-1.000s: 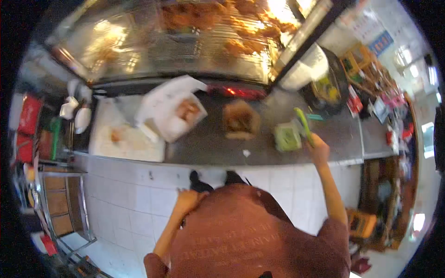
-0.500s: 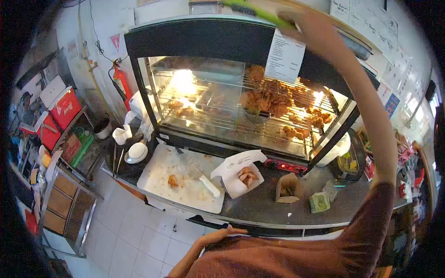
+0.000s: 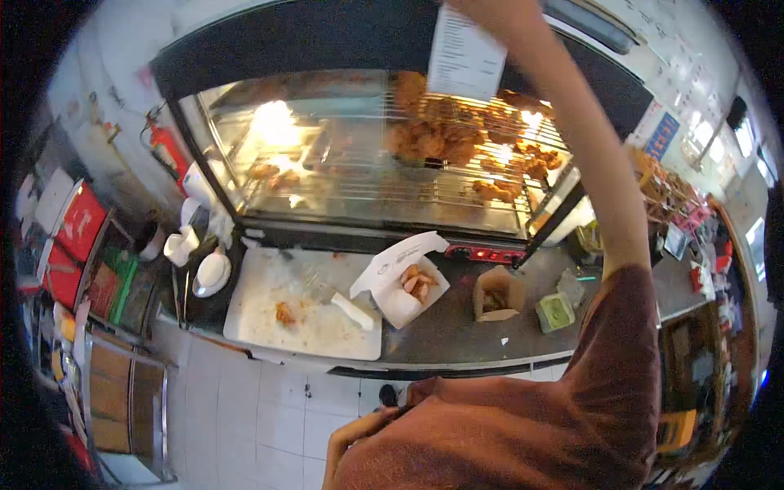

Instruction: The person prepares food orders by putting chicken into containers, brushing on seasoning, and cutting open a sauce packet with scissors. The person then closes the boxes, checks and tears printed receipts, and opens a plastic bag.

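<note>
My right hand (image 3: 496, 15) is raised in front of the glass-fronted display warmer (image 3: 327, 41), beside a printed paper slip (image 3: 465, 61) on its upper panel. The top edge of the view cuts off its fingers, so whatever it holds is hidden. Low in the view, my left hand (image 3: 366, 428) rests against the brown shirt (image 3: 490, 416) at my waist, its fingers lying along the cloth. On the counter, a white takeaway box (image 3: 396, 298) stands with its lid up and fried pieces inside. A brown paper box (image 3: 494, 300) is to its right.
Fried chicken (image 3: 437, 135) lies on wire racks behind the glass. A white cutting board (image 3: 253, 310) holds a piece of fried food and a white-handled tool (image 3: 353, 310). A green-filled tub (image 3: 556, 314) sits at the right. A fire extinguisher (image 3: 167, 149) hangs left.
The view has shifted, with the counter lower parts appearing further left and up. The green object by my right hand is out of view now. My left hand has drawn in against the shirt.
</note>
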Motion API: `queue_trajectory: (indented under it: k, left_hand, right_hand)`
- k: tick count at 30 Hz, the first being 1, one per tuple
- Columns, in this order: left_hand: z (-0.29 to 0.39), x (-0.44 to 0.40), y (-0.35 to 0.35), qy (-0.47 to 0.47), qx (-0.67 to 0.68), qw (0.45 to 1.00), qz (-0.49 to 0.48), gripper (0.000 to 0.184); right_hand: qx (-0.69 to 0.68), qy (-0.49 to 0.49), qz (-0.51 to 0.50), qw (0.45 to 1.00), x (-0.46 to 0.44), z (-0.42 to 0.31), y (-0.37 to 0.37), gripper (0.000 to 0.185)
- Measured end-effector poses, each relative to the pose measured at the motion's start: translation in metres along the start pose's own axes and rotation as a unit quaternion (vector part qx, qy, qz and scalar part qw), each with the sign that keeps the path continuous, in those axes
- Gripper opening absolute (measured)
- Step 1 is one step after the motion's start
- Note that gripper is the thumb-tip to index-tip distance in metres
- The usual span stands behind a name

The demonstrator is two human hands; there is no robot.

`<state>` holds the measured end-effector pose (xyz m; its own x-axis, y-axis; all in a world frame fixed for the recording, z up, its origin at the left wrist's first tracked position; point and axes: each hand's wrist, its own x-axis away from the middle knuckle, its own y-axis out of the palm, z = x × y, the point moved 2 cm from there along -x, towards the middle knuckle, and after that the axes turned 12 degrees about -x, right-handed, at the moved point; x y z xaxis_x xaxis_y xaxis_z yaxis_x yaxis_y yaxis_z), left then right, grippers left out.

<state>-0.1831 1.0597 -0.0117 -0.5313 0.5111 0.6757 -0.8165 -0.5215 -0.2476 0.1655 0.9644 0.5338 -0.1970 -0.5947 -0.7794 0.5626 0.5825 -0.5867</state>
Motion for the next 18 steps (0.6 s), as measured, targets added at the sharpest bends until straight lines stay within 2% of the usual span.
queue_trajectory:
  k: [1,3,4,7,9,11,12,13,14,15,17,18]
  left_hand:
    - [0.003,-0.003,-0.007,0.001,-0.008,1.0,0.004,0.043]
    - [0.016,-0.01,-0.02,0.002,-0.031,0.999,0.023,0.04]
    - [0.025,-0.013,-0.029,0.011,-0.042,0.998,0.036,0.039]
    - [0.068,-0.005,-0.059,0.072,-0.046,0.992,0.096,0.034]
    - [0.109,0.016,-0.094,0.139,-0.036,0.977,0.156,0.032]
    - [0.163,0.046,-0.143,0.214,0.024,0.94,0.265,0.03]
    - [0.196,0.062,-0.171,0.241,0.031,0.904,0.353,0.026]
    - [0.235,0.083,-0.194,0.22,-0.119,0.821,0.513,0.023]
    - [0.256,0.093,-0.22,0.267,-0.164,0.734,0.602,0.022]
    - [0.278,0.1,-0.236,0.304,-0.094,0.69,0.65,0.02]
    - [0.33,0.119,-0.257,0.355,-0.111,0.56,0.74,0.019]
    - [0.346,0.118,-0.259,0.398,-0.083,0.535,0.741,0.019]
  right_hand:
    - [0.015,0.044,-0.05,0.998,0.051,-0.037,-0.02,0.026]
    - [-0.116,0.002,-0.064,0.991,0.159,-0.05,-0.008,0.028]
    - [-0.173,0.026,-0.1,0.979,0.221,-0.054,0.002,0.029]
    - [-0.291,0.238,-0.233,0.897,0.415,-0.07,0.024,0.031]
    - [-0.308,0.411,-0.282,0.81,0.529,-0.085,0.018,0.033]
    - [-0.29,0.563,-0.309,0.71,0.619,-0.104,0.001,0.035]
    - [-0.277,0.624,-0.314,0.66,0.654,-0.114,-0.008,0.036]
    - [-0.27,0.674,-0.316,0.611,0.685,-0.123,-0.015,0.037]
    - [-0.266,0.709,-0.323,0.568,0.711,-0.132,-0.019,0.038]
    - [-0.266,0.733,-0.333,0.53,0.731,-0.142,-0.024,0.039]
    - [-0.272,0.771,-0.352,0.455,0.767,-0.159,-0.026,0.041]
    - [-0.279,0.783,-0.361,0.422,0.781,-0.168,-0.025,0.041]
